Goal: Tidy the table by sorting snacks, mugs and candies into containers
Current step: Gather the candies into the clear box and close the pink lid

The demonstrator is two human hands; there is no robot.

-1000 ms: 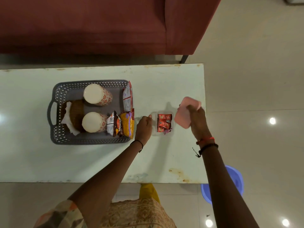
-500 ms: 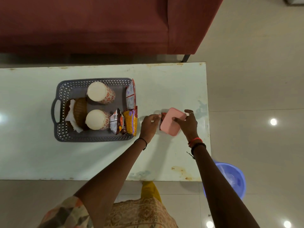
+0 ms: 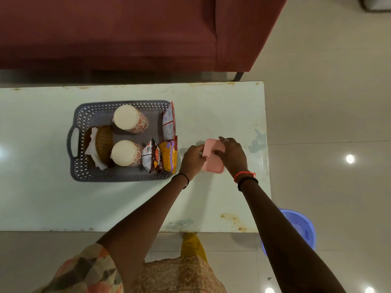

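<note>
**Lid goes down on the candy box**

We are closing up the candies. A second ago our right hand (image 3: pixel 231 154) held the pink lid (image 3: pixel 213 157) up and away from the small clear box, whose red candy wrappers lay open to view; now the lid lies flat over that box, and neither the box nor the wrappers show beneath it. Our right hand spreads over the lid's right side, fingers curled onto its top and pressing down, still gripping the lid. Our left hand (image 3: pixel 193 157) has moved in from beside the box to clasp the lid's left edge, thumb and fingers pinching it in place. We cannot tell whether the lid has clicked shut all round or only rests on the rim.

The lidded box sits on the table (image 3: pixel 42 199), just right of the grey basket (image 3: pixel 118 176) and not touching it. In the basket stand two mugs (image 3: pixel 127 118), upside down, with the snack packets (image 3: pixel 160 158) upright along its right wall and a brown woven item with white paper at its left end.

By our judgement the sorting is nearly finished: snacks and mugs are binned, candies covered. What remains is to press the lid home evenly, taking care the light box does not skid.
</note>
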